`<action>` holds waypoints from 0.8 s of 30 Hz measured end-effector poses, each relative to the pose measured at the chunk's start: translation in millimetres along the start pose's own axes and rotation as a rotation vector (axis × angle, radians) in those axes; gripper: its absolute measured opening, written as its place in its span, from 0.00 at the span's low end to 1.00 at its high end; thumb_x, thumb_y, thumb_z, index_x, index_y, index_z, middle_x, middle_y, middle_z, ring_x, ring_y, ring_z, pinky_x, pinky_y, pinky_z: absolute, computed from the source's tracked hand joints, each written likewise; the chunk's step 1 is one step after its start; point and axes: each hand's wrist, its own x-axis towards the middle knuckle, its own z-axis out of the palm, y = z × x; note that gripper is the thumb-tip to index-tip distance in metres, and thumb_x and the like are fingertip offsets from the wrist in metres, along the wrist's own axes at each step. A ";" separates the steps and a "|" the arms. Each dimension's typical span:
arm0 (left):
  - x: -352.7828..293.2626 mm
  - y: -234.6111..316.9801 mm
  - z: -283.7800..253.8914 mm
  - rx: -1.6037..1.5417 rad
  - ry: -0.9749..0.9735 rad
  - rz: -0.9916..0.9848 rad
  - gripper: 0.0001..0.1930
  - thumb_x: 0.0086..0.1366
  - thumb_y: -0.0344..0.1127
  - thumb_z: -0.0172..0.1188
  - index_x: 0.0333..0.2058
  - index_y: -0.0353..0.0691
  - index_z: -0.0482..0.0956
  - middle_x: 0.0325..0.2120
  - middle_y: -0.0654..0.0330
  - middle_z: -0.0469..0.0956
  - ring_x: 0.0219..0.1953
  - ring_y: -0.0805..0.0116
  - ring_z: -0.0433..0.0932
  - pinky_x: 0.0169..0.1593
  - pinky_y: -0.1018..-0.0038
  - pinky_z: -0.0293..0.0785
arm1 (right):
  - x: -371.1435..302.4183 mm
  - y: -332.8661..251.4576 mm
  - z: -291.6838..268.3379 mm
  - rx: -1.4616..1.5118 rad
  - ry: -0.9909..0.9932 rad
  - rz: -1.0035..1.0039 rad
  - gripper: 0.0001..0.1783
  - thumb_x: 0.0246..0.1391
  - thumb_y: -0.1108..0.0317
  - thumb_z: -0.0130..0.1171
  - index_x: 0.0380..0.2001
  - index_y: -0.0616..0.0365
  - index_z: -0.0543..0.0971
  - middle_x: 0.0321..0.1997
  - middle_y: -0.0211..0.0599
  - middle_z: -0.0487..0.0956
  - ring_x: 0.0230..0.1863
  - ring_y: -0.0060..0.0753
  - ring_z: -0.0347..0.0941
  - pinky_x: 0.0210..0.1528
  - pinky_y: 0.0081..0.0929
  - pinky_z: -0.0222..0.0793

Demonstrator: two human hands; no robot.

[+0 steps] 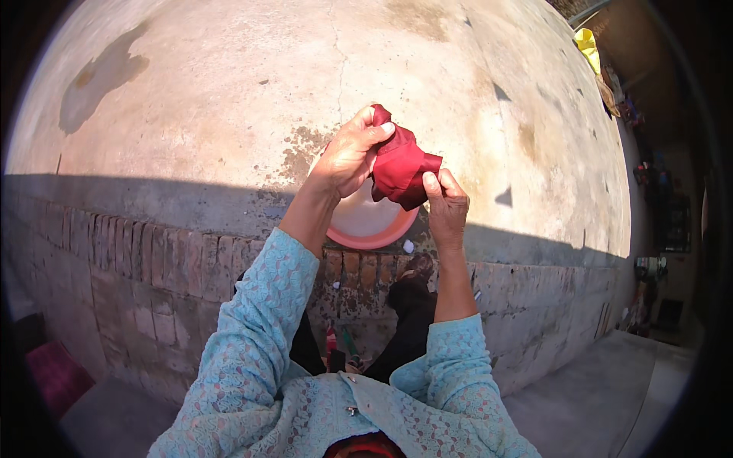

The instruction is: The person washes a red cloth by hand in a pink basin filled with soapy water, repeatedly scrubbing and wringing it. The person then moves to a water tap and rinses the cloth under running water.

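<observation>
A dark red cloth (pixel 403 166) is stretched between my two hands, bunched and folded. My left hand (pixel 353 151) grips its upper left end, thumb pressed on top. At the lower right edge, my right hand (pixel 447 200) pinches the fabric between thumb and fingers. Beneath the cloth stands a round pink basin (pixel 368 242) holding whitish, cloudy liquid. The cloth and my left hand hide the far part of the basin.
The basin stands on a concrete floor (pixel 229 91) by a raised brick edge (pixel 191 256). A small white lump (pixel 408 246) lies beside the basin. A yellow item (pixel 587 47) is at the far right. My shoe (pixel 416 267) rests against the bricks.
</observation>
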 end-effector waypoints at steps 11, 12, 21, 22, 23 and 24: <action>-6.7 27.9 -3.5 0.092 0.090 0.077 0.14 0.60 0.29 0.58 0.43 0.37 0.68 0.34 0.59 0.77 0.35 0.71 0.77 0.39 0.73 0.77 | 50.2 -59.5 -38.8 1.269 -0.003 0.237 0.22 0.66 0.58 0.35 0.49 0.66 0.66 0.51 0.47 0.71 0.53 0.42 0.68 0.58 0.41 0.62; -6.3 29.7 -8.8 0.086 0.086 0.101 0.15 0.60 0.29 0.57 0.45 0.37 0.68 0.35 0.59 0.77 0.37 0.70 0.78 0.41 0.72 0.77 | 58.6 -69.5 -40.9 1.356 -0.005 0.268 0.23 0.65 0.56 0.35 0.49 0.66 0.67 0.50 0.47 0.72 0.52 0.42 0.68 0.58 0.40 0.62; -6.0 11.7 -20.6 0.576 0.333 -0.119 0.20 0.58 0.38 0.62 0.44 0.33 0.68 0.32 0.62 0.74 0.34 0.74 0.74 0.39 0.75 0.73 | 96.4 -146.1 -75.5 1.501 -0.214 0.316 0.20 0.65 0.58 0.33 0.42 0.64 0.69 0.45 0.47 0.72 0.48 0.48 0.67 0.55 0.52 0.61; -5.8 1.6 -22.6 0.677 0.358 -0.065 0.22 0.58 0.40 0.61 0.44 0.30 0.67 0.33 0.60 0.72 0.35 0.73 0.72 0.39 0.77 0.71 | 96.1 -156.3 -75.4 1.499 -0.188 0.317 0.20 0.65 0.58 0.33 0.42 0.64 0.69 0.45 0.47 0.72 0.48 0.48 0.67 0.54 0.54 0.61; -4.3 -1.5 -21.4 0.654 0.335 -0.026 0.24 0.58 0.41 0.61 0.46 0.30 0.66 0.35 0.59 0.72 0.37 0.72 0.72 0.42 0.76 0.70 | 97.6 -163.7 -77.0 1.530 -0.198 0.297 0.20 0.65 0.59 0.33 0.42 0.64 0.69 0.45 0.47 0.72 0.49 0.48 0.67 0.54 0.55 0.60; -2.4 -3.2 -20.6 0.630 0.312 0.014 0.26 0.58 0.42 0.62 0.47 0.30 0.66 0.37 0.57 0.72 0.39 0.71 0.72 0.45 0.75 0.69 | 99.4 -170.5 -79.2 1.561 -0.210 0.277 0.20 0.65 0.59 0.33 0.42 0.64 0.69 0.45 0.47 0.72 0.49 0.48 0.67 0.54 0.56 0.60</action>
